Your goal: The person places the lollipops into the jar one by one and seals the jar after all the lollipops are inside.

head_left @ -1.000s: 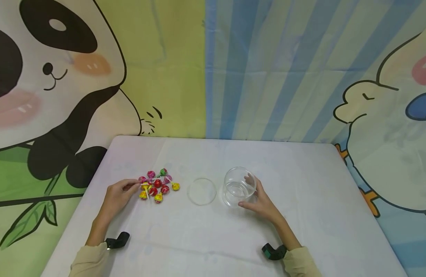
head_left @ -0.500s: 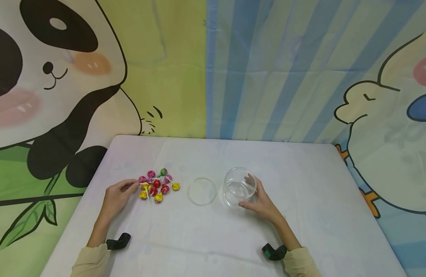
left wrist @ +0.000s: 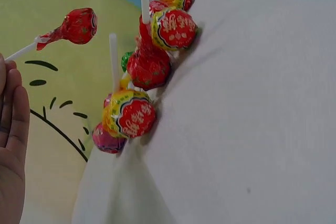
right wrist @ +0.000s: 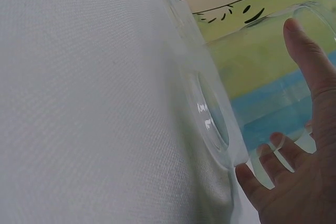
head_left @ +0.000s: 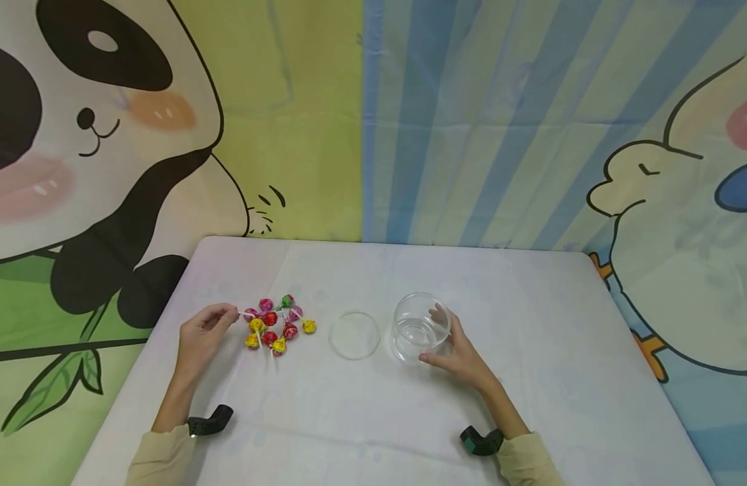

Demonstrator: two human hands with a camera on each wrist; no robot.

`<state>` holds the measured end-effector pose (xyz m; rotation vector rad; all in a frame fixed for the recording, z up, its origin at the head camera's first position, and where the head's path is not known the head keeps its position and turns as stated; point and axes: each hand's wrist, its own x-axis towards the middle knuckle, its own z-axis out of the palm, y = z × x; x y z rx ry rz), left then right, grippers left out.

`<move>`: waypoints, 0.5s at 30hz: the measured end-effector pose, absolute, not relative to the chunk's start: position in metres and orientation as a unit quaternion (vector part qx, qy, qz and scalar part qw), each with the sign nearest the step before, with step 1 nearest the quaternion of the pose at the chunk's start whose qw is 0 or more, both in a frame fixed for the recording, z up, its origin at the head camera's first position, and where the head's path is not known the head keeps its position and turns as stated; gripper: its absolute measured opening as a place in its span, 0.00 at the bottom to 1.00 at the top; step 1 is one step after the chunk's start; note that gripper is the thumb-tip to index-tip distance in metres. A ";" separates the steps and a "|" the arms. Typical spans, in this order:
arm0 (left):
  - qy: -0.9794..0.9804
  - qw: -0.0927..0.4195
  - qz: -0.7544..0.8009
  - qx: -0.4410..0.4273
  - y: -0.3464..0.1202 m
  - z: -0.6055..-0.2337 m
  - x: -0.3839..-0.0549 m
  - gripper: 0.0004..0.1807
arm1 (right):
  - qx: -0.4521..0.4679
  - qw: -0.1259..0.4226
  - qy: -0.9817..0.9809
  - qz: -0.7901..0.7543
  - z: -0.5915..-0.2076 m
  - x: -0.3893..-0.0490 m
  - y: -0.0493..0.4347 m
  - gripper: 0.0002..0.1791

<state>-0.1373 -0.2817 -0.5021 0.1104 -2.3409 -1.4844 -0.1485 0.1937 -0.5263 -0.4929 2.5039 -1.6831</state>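
My left hand (head_left: 203,337) pinches the white stick of a red-wrapped lollipop (left wrist: 79,26) between thumb and fingertips. In the left wrist view that lollipop is raised, its head pointing away from the fingers. Beside it lies a loose heap of wrapped lollipops, among them a yellow-and-red lollipop (left wrist: 135,118), a pink lollipop (head_left: 266,305) and a green one (head_left: 287,301). My right hand (head_left: 463,358) grips a clear round jar (head_left: 412,332) from its right side, thumb and fingers spread around the wall. The jar stands upright with its mouth uncovered and nothing inside.
A clear round lid (head_left: 353,335) lies flat between the lollipops and the jar. Everything rests on a table with a white cloth (head_left: 361,412). Behind the table's back edge hangs a printed curtain (head_left: 312,121) with a panda and blue stripes.
My left hand has drawn back slightly up and left from the heap, bringing a red lollipop up by its stick. Some neighbouring lollipops shifted a little. The right hand and jar stayed put.
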 end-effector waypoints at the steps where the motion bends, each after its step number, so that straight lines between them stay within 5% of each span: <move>1: -0.825 0.186 -0.533 0.040 -0.279 -0.497 -0.137 0.10 | -0.162 0.042 0.818 -0.551 -0.526 -0.149 0.194 0.58; 15: -0.771 0.238 -0.585 -0.084 -0.240 -0.483 -0.149 0.05 | -0.161 0.039 0.826 -0.539 -0.530 -0.149 0.197 0.57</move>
